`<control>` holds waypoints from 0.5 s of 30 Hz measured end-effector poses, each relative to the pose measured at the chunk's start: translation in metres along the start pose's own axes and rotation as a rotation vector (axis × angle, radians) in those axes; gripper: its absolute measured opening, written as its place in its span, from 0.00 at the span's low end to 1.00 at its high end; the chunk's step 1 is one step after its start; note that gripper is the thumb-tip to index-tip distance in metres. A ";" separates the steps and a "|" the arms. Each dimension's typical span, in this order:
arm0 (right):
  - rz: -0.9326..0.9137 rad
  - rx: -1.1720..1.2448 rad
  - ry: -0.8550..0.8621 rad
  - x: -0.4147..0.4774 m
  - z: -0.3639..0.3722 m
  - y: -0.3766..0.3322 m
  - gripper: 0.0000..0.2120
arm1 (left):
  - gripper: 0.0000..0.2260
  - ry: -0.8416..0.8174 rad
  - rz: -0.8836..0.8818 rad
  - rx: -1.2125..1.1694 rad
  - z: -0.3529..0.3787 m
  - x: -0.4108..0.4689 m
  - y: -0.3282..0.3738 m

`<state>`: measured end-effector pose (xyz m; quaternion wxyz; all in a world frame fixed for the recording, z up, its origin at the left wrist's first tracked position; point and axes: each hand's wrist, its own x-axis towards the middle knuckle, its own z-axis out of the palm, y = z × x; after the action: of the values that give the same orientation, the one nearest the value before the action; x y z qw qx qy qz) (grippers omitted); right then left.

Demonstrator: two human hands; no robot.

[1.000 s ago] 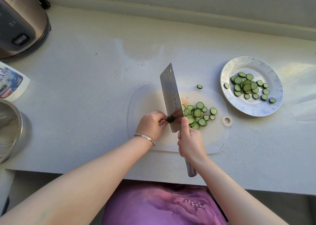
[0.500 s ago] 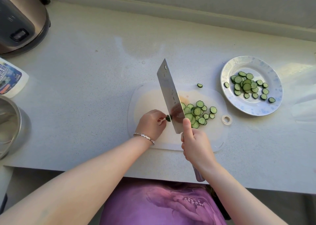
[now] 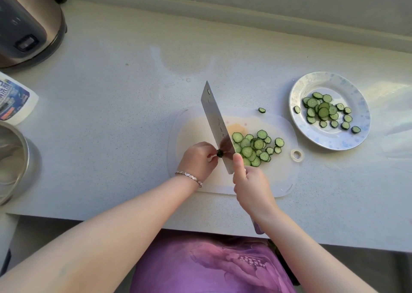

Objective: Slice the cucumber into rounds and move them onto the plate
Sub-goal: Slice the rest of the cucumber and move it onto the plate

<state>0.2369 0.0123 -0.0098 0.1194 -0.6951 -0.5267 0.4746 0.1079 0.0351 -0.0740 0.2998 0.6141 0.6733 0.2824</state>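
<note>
My left hand (image 3: 199, 160) pinches the last dark green cucumber stub (image 3: 219, 153) on the white cutting board (image 3: 276, 181). My right hand (image 3: 252, 187) grips the handle of a broad cleaver (image 3: 217, 125), thumb along the blade's spine. The blade stands right beside the stub on its right side. A pile of cucumber rounds (image 3: 256, 149) lies on the board right of the blade. One stray round (image 3: 262, 110) sits at the board's far edge. The blue-speckled plate (image 3: 356, 136) at the right holds several rounds (image 3: 324, 112).
A steel rice cooker (image 3: 26, 25) stands at the back left. A white labelled bottle (image 3: 13, 99) and a metal pot (image 3: 11, 159) sit at the left edge. The counter's front edge runs just below my hands.
The cleaver's tip has swung a little to the left and the cucumber stub has grown shorter. My right hand has slid slightly right and toward me.
</note>
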 end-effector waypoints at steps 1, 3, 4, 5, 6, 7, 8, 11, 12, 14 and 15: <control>-0.001 -0.018 0.000 0.000 0.001 0.000 0.27 | 0.04 -0.008 -0.010 -0.001 0.000 0.000 0.000; 0.000 -0.051 0.009 0.003 0.004 -0.001 0.27 | 0.04 -0.015 -0.010 -0.007 0.000 0.000 0.000; 0.001 -0.062 0.015 0.005 0.006 -0.001 0.27 | 0.05 -0.017 -0.002 -0.007 0.000 0.000 -0.001; -0.001 -0.071 0.023 0.006 0.008 -0.001 0.27 | 0.05 -0.019 0.008 -0.003 0.001 0.000 -0.001; -0.004 -0.078 0.033 0.007 0.009 -0.001 0.28 | 0.05 -0.018 0.018 0.005 0.002 0.000 -0.003; -0.009 -0.079 0.044 0.009 0.012 0.001 0.28 | 0.05 -0.018 0.019 0.013 0.002 -0.001 -0.003; -0.013 -0.070 0.050 0.011 0.014 0.002 0.27 | 0.05 -0.012 0.019 0.019 0.002 -0.001 -0.004; -0.003 0.056 0.071 0.018 0.019 0.005 0.27 | 0.03 -0.010 0.019 0.025 0.001 -0.001 -0.001; 0.017 0.119 0.070 0.020 0.017 0.004 0.27 | 0.02 -0.007 0.017 0.027 0.001 -0.001 0.001; 0.085 0.251 0.050 0.023 0.009 0.002 0.26 | 0.01 -0.003 -0.076 -0.013 -0.001 0.001 0.008; 0.115 0.302 0.031 0.021 0.002 0.000 0.26 | 0.03 -0.014 -0.161 -0.041 -0.003 0.003 0.011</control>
<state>0.2351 0.0297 -0.0224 0.2035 -0.7054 -0.4068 0.5437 0.1130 0.0387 -0.0636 0.3386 0.5534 0.7126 0.2668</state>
